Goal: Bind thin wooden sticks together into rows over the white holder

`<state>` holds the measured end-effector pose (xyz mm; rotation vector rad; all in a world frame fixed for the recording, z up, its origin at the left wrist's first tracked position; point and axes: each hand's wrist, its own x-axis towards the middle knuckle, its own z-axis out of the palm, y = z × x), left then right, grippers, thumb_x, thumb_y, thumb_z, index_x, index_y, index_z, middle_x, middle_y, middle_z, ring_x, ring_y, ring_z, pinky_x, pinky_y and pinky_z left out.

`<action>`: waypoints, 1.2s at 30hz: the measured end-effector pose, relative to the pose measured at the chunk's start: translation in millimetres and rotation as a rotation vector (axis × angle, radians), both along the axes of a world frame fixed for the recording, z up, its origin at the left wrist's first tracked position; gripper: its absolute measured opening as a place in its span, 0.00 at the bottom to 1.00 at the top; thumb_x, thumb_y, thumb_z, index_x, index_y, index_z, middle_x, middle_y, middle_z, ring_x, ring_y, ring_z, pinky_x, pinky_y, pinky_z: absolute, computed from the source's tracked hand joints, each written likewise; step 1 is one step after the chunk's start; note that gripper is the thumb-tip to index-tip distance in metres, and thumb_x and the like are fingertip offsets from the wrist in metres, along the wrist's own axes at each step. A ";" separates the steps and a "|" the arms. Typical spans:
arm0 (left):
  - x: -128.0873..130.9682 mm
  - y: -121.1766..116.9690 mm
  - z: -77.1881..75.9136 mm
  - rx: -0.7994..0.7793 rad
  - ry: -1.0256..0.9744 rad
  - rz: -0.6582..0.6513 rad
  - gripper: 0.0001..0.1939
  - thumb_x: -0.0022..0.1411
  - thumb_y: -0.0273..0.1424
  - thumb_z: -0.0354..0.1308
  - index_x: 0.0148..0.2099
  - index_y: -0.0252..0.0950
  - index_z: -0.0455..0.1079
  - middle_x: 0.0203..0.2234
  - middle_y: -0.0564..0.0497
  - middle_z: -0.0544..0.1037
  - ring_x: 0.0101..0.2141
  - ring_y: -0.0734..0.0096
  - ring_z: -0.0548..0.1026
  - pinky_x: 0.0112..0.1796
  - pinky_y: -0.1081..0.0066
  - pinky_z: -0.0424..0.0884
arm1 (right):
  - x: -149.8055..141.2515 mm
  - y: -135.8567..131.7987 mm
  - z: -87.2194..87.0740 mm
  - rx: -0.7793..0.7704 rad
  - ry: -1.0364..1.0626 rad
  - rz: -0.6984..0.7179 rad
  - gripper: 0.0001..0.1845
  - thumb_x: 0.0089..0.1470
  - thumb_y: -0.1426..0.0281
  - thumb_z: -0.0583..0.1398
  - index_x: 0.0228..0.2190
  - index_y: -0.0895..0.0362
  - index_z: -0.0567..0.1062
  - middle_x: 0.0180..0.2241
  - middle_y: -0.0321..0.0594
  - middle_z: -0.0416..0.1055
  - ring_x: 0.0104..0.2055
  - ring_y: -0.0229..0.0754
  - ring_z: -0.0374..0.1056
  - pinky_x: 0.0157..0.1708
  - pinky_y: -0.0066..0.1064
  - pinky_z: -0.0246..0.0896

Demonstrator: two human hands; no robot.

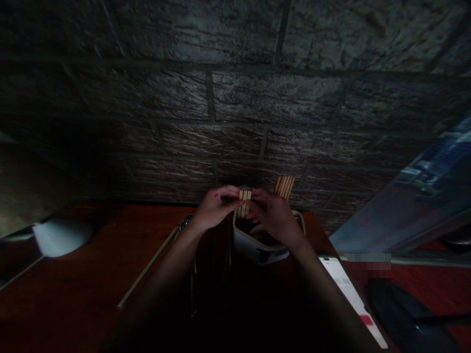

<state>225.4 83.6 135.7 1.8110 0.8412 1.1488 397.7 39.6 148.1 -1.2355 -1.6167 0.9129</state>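
A bundle of several wooden chopsticks (244,202) stands roughly upright between my hands, over the back left of a white bin (263,256) with a pale rim. My left hand (218,206) grips the bundle from the left, thumb and fingers closed round its top. From the other side my right hand (275,215) closes its fingers on the same bundle. More chopsticks (284,187) rise from the bin's back right, behind my right hand. The bundle's lower ends are hidden in the dark bin, where a rounded pale shape shows dimly.
A brick wall (235,98) rises right behind the wooden table (110,235). Left of the bin lie a long thin stick (147,267) and metal utensils (194,289). A lit phone-like screen (349,299) is at the right, and a white cone-shaped object (64,238) at the left.
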 end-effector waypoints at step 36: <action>1.4 0.3 -2.6 0.003 0.014 -0.013 0.07 0.59 0.30 0.60 0.40 0.33 0.72 0.36 0.48 0.80 0.39 0.69 0.78 0.46 0.66 0.72 | -2.1 2.7 -1.2 0.035 -0.024 -0.042 0.08 0.58 0.71 0.55 0.39 0.60 0.72 0.33 0.42 0.78 0.24 0.37 0.75 0.21 0.26 0.73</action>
